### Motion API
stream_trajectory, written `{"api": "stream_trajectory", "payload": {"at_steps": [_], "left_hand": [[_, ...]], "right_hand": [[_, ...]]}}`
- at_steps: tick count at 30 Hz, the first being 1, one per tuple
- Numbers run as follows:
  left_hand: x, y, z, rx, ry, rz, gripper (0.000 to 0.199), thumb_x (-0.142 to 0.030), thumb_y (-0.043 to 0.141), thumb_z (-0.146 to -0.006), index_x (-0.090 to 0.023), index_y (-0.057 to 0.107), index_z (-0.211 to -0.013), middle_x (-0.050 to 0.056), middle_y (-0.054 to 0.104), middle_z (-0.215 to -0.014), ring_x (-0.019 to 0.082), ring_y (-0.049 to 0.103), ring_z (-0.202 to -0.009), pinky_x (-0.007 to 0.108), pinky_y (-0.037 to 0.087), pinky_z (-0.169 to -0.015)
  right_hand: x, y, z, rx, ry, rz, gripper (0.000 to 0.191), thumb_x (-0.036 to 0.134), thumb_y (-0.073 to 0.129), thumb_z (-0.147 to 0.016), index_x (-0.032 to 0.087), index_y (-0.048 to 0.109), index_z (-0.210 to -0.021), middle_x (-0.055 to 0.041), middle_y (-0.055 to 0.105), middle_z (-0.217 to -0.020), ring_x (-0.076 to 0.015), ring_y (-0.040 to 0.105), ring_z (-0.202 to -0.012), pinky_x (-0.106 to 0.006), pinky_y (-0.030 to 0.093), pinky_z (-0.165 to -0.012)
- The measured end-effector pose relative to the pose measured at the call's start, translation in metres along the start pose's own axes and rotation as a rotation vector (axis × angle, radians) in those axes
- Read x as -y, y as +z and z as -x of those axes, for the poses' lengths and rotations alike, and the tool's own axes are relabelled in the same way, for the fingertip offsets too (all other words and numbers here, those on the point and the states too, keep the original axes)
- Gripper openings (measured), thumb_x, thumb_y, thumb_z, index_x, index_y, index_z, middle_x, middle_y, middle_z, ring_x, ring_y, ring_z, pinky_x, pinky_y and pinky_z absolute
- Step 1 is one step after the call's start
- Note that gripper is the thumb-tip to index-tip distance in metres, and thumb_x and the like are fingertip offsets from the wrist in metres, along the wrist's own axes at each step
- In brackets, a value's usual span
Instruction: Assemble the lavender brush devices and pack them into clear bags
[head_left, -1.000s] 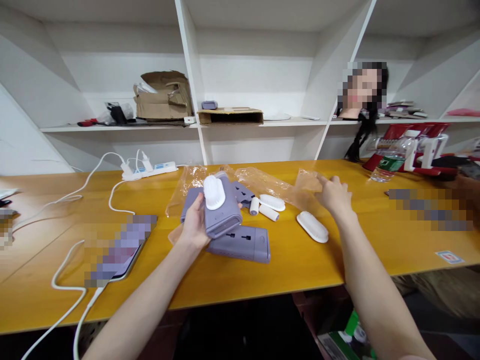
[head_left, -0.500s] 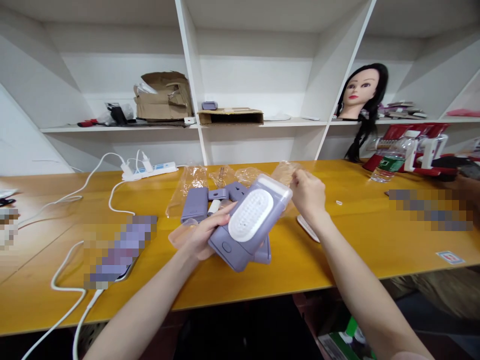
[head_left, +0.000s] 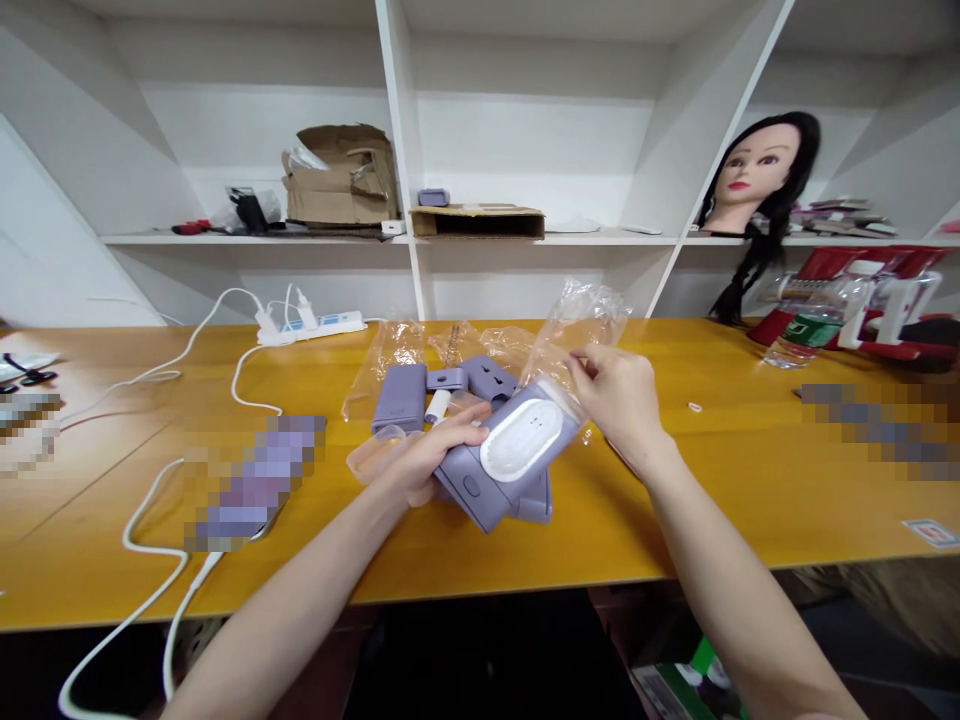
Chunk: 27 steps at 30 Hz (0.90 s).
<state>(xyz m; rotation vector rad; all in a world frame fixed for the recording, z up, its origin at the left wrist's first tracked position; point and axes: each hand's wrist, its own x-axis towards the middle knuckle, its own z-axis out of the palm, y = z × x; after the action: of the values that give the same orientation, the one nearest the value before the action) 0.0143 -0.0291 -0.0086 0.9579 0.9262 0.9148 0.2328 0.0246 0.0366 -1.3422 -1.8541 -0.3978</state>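
Note:
My left hand (head_left: 424, 465) is shut around a lilac plastic handheld device (head_left: 480, 490) with a white oval pad (head_left: 520, 440) on its face. The upper end of the device sits inside a clear plastic bag (head_left: 577, 335). My right hand (head_left: 619, 400) pinches the bag's edge just beyond that end. Under the held device lies a second lilac body (head_left: 537, 507), partly hidden. Beside my left hand's fingers rests a clear peach-tinted cap (head_left: 375, 455).
On the yellow wooden table (head_left: 675, 500) lie a lilac block (head_left: 399, 398), small lilac parts (head_left: 480, 378) and another clear bag (head_left: 379, 360). Behind them are a white power strip (head_left: 311, 327) with cables. A pixelated flat device (head_left: 255, 480) lies at left. White shelves stand behind.
The device has turned from pad-up in my left hand to lying tilted, its end now in the bag. My right hand has gathered the bag and raised it over that end.

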Motion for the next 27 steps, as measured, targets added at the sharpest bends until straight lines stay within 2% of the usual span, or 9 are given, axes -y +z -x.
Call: {"api": "stream_trajectory", "payload": {"at_steps": [4, 11, 15, 19, 22, 24, 25, 27], "left_hand": [[-0.001, 0.002, 0.002, 0.004, -0.002, -0.001, 0.073, -0.029, 0.067, -0.067, -0.02, 0.044, -0.136, 0.007, 0.067, -0.107, 0.023, 0.063, -0.092, 0.029, 0.042, -0.078], [0.0, -0.001, 0.002, 0.029, -0.03, 0.012, 0.065, -0.026, 0.068, -0.069, -0.026, 0.049, -0.131, 0.005, 0.056, -0.131, 0.024, 0.06, -0.103, 0.027, 0.043, -0.074], [-0.001, -0.001, 0.002, 0.008, -0.038, 0.015, 0.067, -0.026, 0.069, -0.067, -0.026, 0.049, -0.131, 0.005, 0.057, -0.13, 0.026, 0.059, -0.106, 0.028, 0.045, -0.076], [-0.003, -0.002, 0.002, -0.039, 0.0, 0.052, 0.066, -0.029, 0.067, -0.067, -0.023, 0.051, -0.131, 0.005, 0.058, -0.129, 0.028, 0.056, -0.113, 0.032, 0.046, -0.085], [-0.003, -0.003, 0.0, -0.037, 0.057, 0.13, 0.064, -0.029, 0.066, -0.068, -0.021, 0.051, -0.131, 0.006, 0.06, -0.126, 0.027, 0.059, -0.108, 0.034, 0.047, -0.087], [-0.002, -0.004, -0.002, -0.017, 0.096, 0.185, 0.063, -0.028, 0.066, -0.069, -0.019, 0.052, -0.13, 0.008, 0.064, -0.12, 0.027, 0.063, -0.1, 0.036, 0.049, -0.085], [-0.002, -0.004, -0.003, -0.018, 0.105, 0.212, 0.062, -0.027, 0.065, -0.069, -0.018, 0.053, -0.128, 0.008, 0.066, -0.115, 0.027, 0.064, -0.096, 0.036, 0.05, -0.083], [-0.001, -0.004, -0.005, -0.046, 0.091, 0.254, 0.056, -0.027, 0.065, -0.068, -0.015, 0.057, -0.123, 0.009, 0.07, -0.104, 0.026, 0.066, -0.086, 0.036, 0.051, -0.077]], "right_hand": [[0.009, 0.001, 0.001, -0.054, -0.029, 0.134, 0.028, 0.031, 0.047, -0.086, 0.018, 0.062, -0.067, -0.006, 0.062, -0.065, -0.0161, 0.053, -0.056, -0.027, 0.027, -0.052], [0.007, 0.009, -0.005, -0.119, -0.042, 0.177, 0.031, 0.03, 0.041, -0.089, 0.017, 0.06, -0.068, -0.0071, 0.059, -0.066, -0.0147, 0.048, -0.054, -0.028, 0.022, -0.051], [0.004, 0.01, -0.005, -0.146, -0.091, 0.17, 0.035, 0.032, 0.04, -0.09, 0.017, 0.058, -0.064, -0.0056, 0.057, -0.06, -0.0143, 0.047, -0.053, -0.028, 0.024, -0.051], [-0.003, 0.006, 0.003, -0.107, -0.255, 0.13, 0.033, 0.029, 0.04, -0.091, 0.018, 0.06, -0.066, -0.0047, 0.057, -0.06, -0.0144, 0.05, -0.057, -0.027, 0.033, -0.056], [-0.01, 0.003, 0.011, -0.071, -0.416, 0.15, 0.026, 0.019, 0.039, -0.09, 0.019, 0.065, -0.084, -0.0046, 0.06, -0.067, -0.0151, 0.053, -0.064, -0.027, 0.038, -0.062], [-0.012, 0.001, 0.015, -0.047, -0.473, 0.183, 0.029, 0.012, 0.038, -0.088, 0.018, 0.064, -0.097, -0.0047, 0.062, -0.073, -0.0151, 0.053, -0.066, -0.027, 0.038, -0.063], [-0.011, 0.0, 0.017, -0.03, -0.481, 0.194, 0.03, 0.011, 0.038, -0.087, 0.018, 0.064, -0.099, -0.005, 0.062, -0.074, -0.015, 0.053, -0.066, -0.027, 0.038, -0.061], [-0.007, -0.002, 0.018, 0.014, -0.47, 0.206, 0.027, 0.012, 0.038, -0.086, 0.016, 0.065, -0.09, -0.0053, 0.06, -0.071, -0.0144, 0.051, -0.062, -0.027, 0.035, -0.056]]}}
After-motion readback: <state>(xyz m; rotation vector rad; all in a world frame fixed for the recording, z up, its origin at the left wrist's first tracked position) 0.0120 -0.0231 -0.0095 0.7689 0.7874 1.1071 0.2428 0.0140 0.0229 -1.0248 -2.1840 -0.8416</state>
